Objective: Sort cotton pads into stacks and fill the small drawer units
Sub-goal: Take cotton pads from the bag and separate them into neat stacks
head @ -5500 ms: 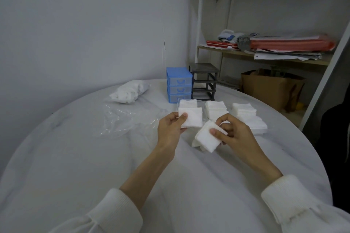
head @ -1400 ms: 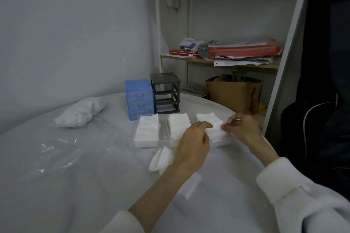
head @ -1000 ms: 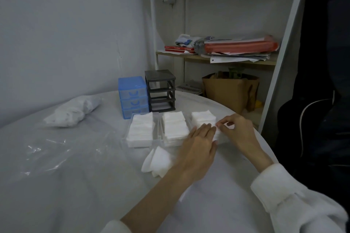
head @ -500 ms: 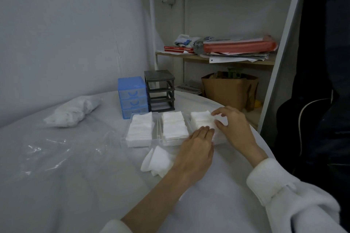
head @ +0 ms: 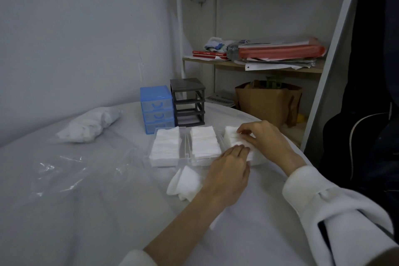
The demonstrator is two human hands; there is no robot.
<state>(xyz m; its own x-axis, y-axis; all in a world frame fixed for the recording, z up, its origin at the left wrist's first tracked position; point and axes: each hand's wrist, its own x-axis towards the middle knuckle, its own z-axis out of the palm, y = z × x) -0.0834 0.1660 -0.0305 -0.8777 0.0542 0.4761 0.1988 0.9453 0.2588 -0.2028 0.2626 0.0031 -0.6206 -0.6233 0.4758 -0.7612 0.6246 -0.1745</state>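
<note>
While the left hand (head: 228,170) lies flat against the cotton pad stack (head: 234,139), the right hand (head: 262,138) pinches it — grip clamped.

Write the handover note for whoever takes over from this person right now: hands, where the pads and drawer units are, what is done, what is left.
Left hand: flat, straight fingers pressing the near edge of the right-hand pad stack.
Right hand: fingers pinching the top of that same stack.
Three clear drawers sit side by side on the table, each holding pads: left stack, middle stack, right-hand stack.
Loose pads lie just in front of them.
Blue drawer unit has its drawers in; grey drawer unit stands with empty slots.
A bag of pads lies further left.
Left: square the right stack, sort the loose pads, slide drawers into the grey unit.
</note>
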